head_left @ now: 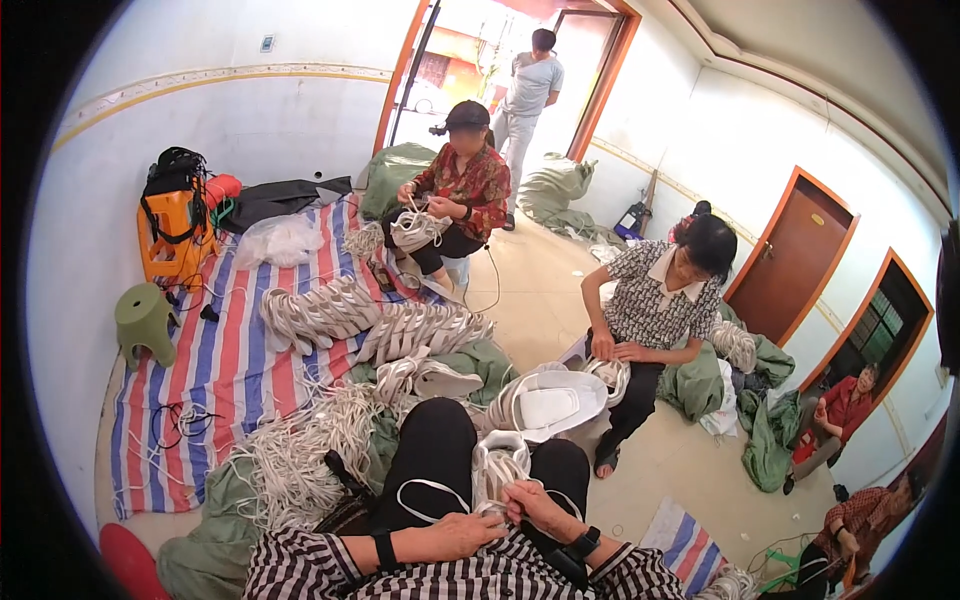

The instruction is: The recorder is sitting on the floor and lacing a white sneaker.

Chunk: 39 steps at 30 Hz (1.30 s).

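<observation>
A white and beige lace-up sneaker [497,462] rests between my thighs, its opening toward me. A loose white shoelace [425,486] loops out from its left side over my dark trousers. My left hand [462,535] lies at the near end of the sneaker, its fingers closed on the lacing. Bent over the sneaker from the right, my right hand [540,507] pinches at the lacing with thumb and fingertips. The exact spot where the fingertips meet is partly hidden by the fingers.
A heap of white laces [305,455] lies on green sacking at my left. Rows of sneakers [320,312] sit on a striped sheet [225,360]. A shoe stack [550,405] stands ahead. Co-workers sit nearby, the closest [660,310] at right; green stool [145,318] far left.
</observation>
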Motion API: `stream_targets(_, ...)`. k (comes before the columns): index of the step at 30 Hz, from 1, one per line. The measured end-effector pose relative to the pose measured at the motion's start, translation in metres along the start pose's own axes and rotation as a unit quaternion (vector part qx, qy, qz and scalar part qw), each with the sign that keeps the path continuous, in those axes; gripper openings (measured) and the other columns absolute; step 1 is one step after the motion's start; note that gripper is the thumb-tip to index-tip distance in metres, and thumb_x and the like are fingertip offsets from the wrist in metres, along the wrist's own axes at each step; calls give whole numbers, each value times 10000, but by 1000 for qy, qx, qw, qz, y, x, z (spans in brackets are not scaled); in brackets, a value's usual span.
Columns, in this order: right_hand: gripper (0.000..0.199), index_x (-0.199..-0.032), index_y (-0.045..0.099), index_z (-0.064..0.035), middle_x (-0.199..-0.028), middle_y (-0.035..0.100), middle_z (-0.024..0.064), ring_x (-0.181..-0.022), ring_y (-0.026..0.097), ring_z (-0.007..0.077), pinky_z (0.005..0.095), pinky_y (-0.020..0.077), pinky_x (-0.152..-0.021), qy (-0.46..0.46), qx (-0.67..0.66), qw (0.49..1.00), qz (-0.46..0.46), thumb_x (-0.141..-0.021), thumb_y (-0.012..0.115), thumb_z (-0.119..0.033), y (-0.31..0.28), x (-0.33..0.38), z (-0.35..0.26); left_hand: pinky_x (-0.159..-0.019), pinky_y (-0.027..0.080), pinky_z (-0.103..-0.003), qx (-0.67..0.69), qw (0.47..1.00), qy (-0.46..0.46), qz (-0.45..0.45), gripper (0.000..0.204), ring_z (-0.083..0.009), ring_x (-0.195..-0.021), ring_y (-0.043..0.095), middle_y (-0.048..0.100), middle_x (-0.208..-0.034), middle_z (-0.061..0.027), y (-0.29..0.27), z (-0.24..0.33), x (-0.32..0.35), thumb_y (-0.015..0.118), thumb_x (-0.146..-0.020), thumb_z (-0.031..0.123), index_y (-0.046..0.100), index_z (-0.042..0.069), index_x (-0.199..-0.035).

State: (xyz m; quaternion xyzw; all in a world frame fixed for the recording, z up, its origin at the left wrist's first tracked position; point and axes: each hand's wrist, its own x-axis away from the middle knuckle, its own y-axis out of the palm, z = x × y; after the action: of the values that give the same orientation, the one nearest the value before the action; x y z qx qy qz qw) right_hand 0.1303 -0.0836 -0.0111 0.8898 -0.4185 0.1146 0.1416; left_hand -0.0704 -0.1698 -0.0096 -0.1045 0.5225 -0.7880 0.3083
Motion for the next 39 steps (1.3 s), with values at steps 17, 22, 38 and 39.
stream_targets(17,310,-780,525,-75,-586,411,-41,-527,380,68,214,327,-498,0,47,999,12,-999,458,-283,11,2,-7,-470,484,-334,-104,991,26,86,246,-218,-657,620,515,-920,-92,26,0,-23,575,-783,108,557,51,-1022)
stream_targets(22,310,-785,529,-73,-610,416,-43,-550,382,66,212,321,-511,4,38,999,-1,-999,457,-285,7,2,-5,-451,472,-317,-139,985,28,96,228,-202,-635,607,510,-919,-90,20,5,-22,589,-788,134,565,70,-1007)
stream_targets(38,310,-806,531,-56,-591,423,-25,-518,435,90,227,400,-491,16,-30,999,-31,-1001,456,-285,-3,-3,1,-461,475,-310,-109,989,20,94,230,-195,-640,601,488,-930,-78,26,0,-22,597,-806,165,564,89,-1020)
stream_targets(39,309,-807,531,-56,-590,424,-27,-515,438,90,226,402,-491,17,-25,999,-30,-1002,454,-283,-3,-4,2,-460,475,-311,-112,988,24,104,241,-194,-639,600,486,-927,-77,26,0,-21,600,-803,164,560,91,-1029)
